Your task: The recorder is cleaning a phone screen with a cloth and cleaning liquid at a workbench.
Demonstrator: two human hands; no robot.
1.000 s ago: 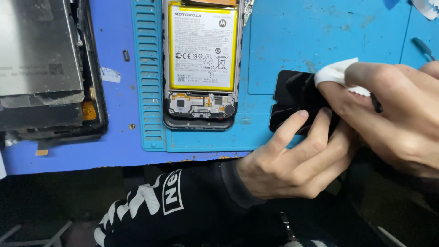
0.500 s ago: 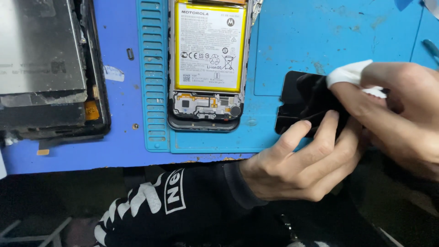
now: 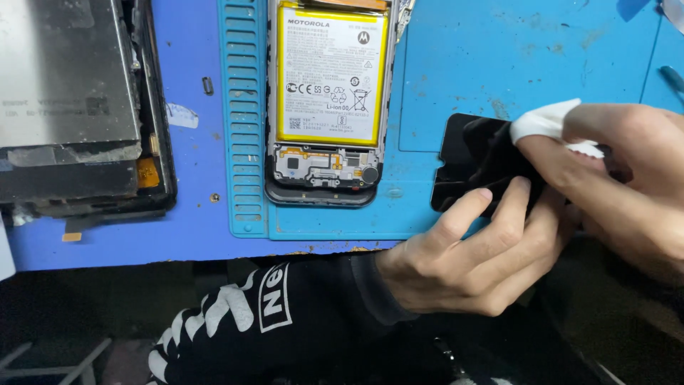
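The black panel (image 3: 474,160), a thin glossy slab that looks like a phone screen or back cover, sits at the near right edge of the counter (image 3: 192,235), half on the blue mat (image 3: 527,64) and overhanging toward the person. The left hand (image 3: 474,260) reaches up from below, its fingers (image 3: 463,214) spread and pressed flat on the panel's near edge to pin it. The right hand (image 3: 620,178) is closed around a small white cloth (image 3: 541,121), pinching it against the panel's upper right part.

The panel is likely light, stiff and brittle (glass or thin plastic, by the sheen), slippery on its face and easily smudged. It is best held by its long edges, with no bending load on the overhanging part.

An opened phone (image 3: 324,100) with a yellow-rimmed battery lies mid-mat, well apart from the hands, and a dismantled device (image 3: 71,107) sits at the left edge.
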